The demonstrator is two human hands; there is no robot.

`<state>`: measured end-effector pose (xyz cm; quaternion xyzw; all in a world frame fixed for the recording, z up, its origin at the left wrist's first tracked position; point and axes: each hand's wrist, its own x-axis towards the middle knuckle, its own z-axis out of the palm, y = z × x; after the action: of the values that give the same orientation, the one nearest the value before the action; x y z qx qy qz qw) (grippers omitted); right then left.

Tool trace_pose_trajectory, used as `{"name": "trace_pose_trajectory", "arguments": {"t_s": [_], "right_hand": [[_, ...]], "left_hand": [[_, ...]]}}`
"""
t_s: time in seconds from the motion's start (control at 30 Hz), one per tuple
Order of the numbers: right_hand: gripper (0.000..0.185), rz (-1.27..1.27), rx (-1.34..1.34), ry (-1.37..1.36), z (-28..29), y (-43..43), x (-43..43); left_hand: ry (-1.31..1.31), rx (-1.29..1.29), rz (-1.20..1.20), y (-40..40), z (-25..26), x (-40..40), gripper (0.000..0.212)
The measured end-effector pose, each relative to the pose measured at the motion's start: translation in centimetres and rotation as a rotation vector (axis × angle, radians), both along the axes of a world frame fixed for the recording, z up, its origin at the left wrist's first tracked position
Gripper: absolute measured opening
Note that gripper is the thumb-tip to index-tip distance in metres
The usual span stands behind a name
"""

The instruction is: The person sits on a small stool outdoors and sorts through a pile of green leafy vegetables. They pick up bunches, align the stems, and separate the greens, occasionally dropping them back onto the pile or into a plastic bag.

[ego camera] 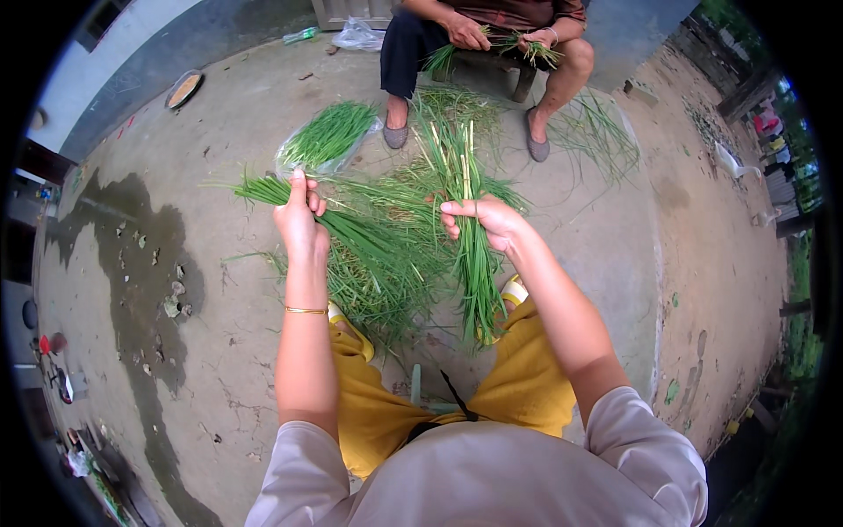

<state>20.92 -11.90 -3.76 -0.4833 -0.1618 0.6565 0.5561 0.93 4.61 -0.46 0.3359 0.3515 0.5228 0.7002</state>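
Observation:
My left hand (301,214) is closed around a bunch of long green leaves (369,240), probably garlic chives. Its short end sticks out to the left, and the longer blades trail down to the right. In my right hand (484,217) is a second bunch (475,270), with pale stem ends pointing up and leaves hanging toward my yellow trousers. Below both hands a loose pile of green and yellowish leaves (382,296) covers the concrete. Beyond my left hand, a neat heap of green leaves (332,132) lies on a clear plastic bag (288,158).
Opposite me a person (490,20) sits on a low wooden stool (525,82), holding stalks in both hands. Scattered blades (599,135) lie by that person's shoe. A round tray (184,89) and a plastic bottle (301,35) are near the wall. A wet patch (151,263) darkens the left ground.

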Motion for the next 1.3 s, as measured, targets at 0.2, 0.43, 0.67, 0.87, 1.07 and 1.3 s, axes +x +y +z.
{"name": "trace_pose_trajectory", "arguments": {"t_s": [0.2, 0.43, 0.67, 0.87, 1.07, 1.3], "right_hand": [[0.026, -0.054, 0.007, -0.107, 0.9, -1.0, 1.8], [0.017, -0.225, -0.041, -0.195, 0.5, -1.8, 4.0], [0.013, -0.694, 0.002, -0.376, -1.3, -1.3, 7.0], [0.012, -0.505, 0.134, -0.349, 0.2, -1.0, 5.3], [0.012, -0.077, 0.255, -0.293, 2.7, 0.7, -2.5], [0.02, 0.058, 0.235, -0.299, 1.2, 1.8, -5.3]], "left_hand": [[-0.107, -0.009, 0.088, 2.1, -0.3, -2.5, 0.013], [-0.128, -0.011, 0.091, 2.3, 0.1, -3.4, 0.014], [-0.134, 0.003, 0.103, 3.5, -0.3, -5.1, 0.016], [0.01, 0.035, -0.158, 1.7, -0.1, -4.5, 0.016], [0.193, 0.004, -0.433, -1.5, -0.5, -1.7, 0.014], [0.288, -0.043, -0.484, -3.3, -1.2, 0.5, 0.013]]}}
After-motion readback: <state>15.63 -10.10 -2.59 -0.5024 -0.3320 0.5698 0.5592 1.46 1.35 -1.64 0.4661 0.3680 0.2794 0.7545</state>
